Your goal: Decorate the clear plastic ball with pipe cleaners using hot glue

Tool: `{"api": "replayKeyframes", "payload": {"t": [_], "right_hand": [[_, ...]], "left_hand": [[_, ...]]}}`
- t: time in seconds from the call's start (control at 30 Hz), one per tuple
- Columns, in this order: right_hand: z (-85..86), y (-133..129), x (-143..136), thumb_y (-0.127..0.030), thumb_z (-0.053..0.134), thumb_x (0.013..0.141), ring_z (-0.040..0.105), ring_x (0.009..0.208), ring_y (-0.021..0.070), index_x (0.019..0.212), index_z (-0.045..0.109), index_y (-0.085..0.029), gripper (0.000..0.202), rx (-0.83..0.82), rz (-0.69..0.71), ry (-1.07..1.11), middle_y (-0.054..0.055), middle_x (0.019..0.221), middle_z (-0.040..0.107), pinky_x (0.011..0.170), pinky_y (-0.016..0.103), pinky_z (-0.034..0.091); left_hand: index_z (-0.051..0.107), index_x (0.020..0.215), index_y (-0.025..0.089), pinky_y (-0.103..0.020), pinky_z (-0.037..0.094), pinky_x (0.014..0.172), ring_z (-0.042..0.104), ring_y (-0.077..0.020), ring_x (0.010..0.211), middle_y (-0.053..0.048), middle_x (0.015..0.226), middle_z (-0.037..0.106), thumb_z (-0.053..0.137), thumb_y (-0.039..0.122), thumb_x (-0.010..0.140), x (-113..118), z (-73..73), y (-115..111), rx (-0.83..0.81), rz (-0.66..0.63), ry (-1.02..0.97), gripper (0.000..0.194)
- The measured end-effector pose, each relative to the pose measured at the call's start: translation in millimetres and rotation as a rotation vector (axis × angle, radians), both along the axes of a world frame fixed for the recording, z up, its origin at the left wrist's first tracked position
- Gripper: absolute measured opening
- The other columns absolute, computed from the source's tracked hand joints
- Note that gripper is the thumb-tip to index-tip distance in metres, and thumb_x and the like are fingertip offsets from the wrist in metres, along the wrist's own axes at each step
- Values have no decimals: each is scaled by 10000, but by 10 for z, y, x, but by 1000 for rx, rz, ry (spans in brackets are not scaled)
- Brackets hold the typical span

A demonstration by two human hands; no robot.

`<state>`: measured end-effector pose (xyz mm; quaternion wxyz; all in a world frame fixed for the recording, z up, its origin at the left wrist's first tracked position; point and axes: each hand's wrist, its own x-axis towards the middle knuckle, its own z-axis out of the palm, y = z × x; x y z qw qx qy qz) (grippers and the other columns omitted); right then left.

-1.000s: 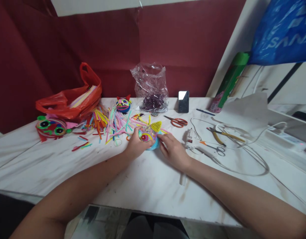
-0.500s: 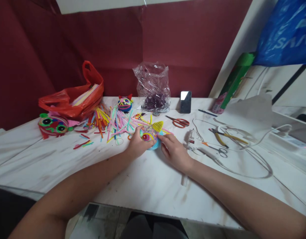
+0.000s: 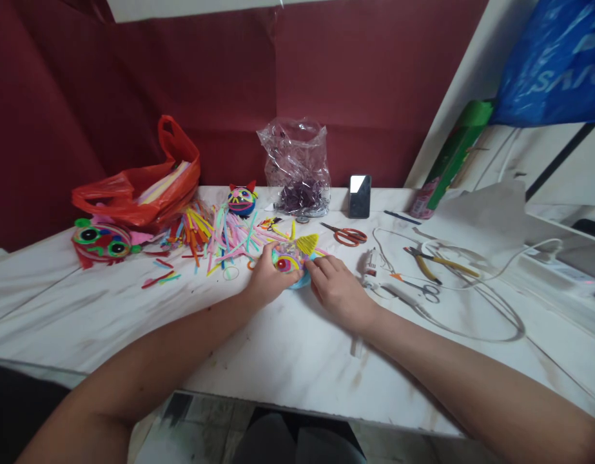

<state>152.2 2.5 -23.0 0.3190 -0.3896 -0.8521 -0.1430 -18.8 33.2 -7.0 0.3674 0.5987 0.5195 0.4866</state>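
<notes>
My left hand (image 3: 267, 277) is closed around the left side of a pipe-cleaner animal head (image 3: 284, 263), low over the table. The head has a light blue body, a red-centred eye ringed in yellow and pink, and a pointed yellow ear (image 3: 307, 244) sticking up. Against its right side, the fingers of my right hand (image 3: 340, 289) are bent and pressed together, gripping the edge. They hide that part of the head. Behind the head lie loose pipe cleaners (image 3: 232, 235) in many colours.
Left stand a finished fuzzy head (image 3: 102, 241) and a red plastic bag (image 3: 156, 190). Behind are a small blue head (image 3: 242, 201), a clear bag (image 3: 297, 167) and a phone (image 3: 360, 196). Scissors (image 3: 348, 235), a glue gun (image 3: 372, 265), pliers (image 3: 430, 267) and looping cables lie right.
My right fingers have shifted slightly and curl closer over the head's right edge. My left hand keeps its hold. The whole view has moved a little.
</notes>
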Motion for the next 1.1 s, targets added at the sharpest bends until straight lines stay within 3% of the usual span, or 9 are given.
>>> {"api": "replayKeyframes", "payload": {"t": [0.13, 0.2, 0.27, 0.37, 0.47, 0.53, 0.63, 0.87, 1.1], "right_hand": [[-31, 18, 15, -177, 447, 895, 619, 930, 232, 1171, 522, -193, 287, -111, 74, 373, 117, 1022, 637, 815, 417, 530], [-29, 35, 33, -233, 474, 893, 633, 834, 204, 1031, 540, -205, 155, -171, 44, 552, 75, 914, 650, 765, 376, 532], [-3, 44, 52, -293, 502, 881, 608, 711, 179, 852, 520, -214, 86, -241, -7, 643, 33, 768, 627, 680, 330, 517], [52, 45, 69, -361, 481, 889, 540, 591, 155, 729, 475, -223, 212, -339, -68, 661, -3, 633, 570, 590, 296, 468], [62, 52, 59, -405, 446, 903, 566, 656, 176, 785, 523, -210, 241, -343, -93, 713, 29, 704, 602, 631, 322, 482], [32, 66, 35, -425, 500, 874, 606, 830, 212, 946, 547, -198, 243, -335, -49, 775, 85, 914, 639, 693, 353, 514], [-35, 94, -1, -430, 599, 805, 582, 1033, 248, 1135, 500, -203, 413, -400, 35, 803, 138, 1162, 590, 723, 375, 548], [-101, 155, 37, -332, 601, 784, 608, 971, 221, 1100, 557, -195, 348, -480, 5, 820, 124, 1153, 599, 711, 369, 568], [-66, 167, 55, -368, 616, 786, 599, 982, 210, 1052, 589, -198, 317, -574, 1, 889, 92, 1109, 641, 736, 356, 550]], "left_hand": [[443, 1263, 210, -278, 502, 741, 614, -172, 846, -42, 991, 630, 778, 242, 551, -21, 4, 8, -78, -30, -86, 788], [435, 1265, 219, -261, 499, 691, 608, -156, 791, -33, 954, 628, 767, 250, 572, -34, 23, 8, -112, -27, -94, 769], [441, 1244, 221, -246, 495, 673, 599, -141, 761, -24, 936, 624, 759, 248, 581, -43, 43, 7, -124, -25, -114, 735], [444, 1227, 225, -234, 491, 659, 588, -121, 721, -12, 910, 620, 740, 261, 602, -47, 60, 8, -155, -48, -190, 692], [432, 1250, 227, -231, 490, 638, 588, -116, 700, -10, 899, 619, 725, 261, 617, -44, 57, 7, -191, -68, -238, 698], [430, 1259, 219, -234, 497, 650, 603, -125, 734, -24, 930, 628, 727, 246, 616, -43, 46, 3, -188, -71, -228, 709], [429, 1270, 212, -259, 520, 708, 632, -157, 829, -50, 1011, 645, 757, 250, 604, -52, 12, -1, -142, -107, -191, 743], [411, 1312, 186, -307, 526, 833, 636, -195, 980, -94, 1140, 633, 686, 441, 728, -108, -74, 39, -72, -250, -145, 694], [404, 1321, 223, -309, 550, 742, 664, -182, 851, -60, 1027, 655, 673, 506, 729, -108, -148, 93, -136, -170, -92, 709]]}}
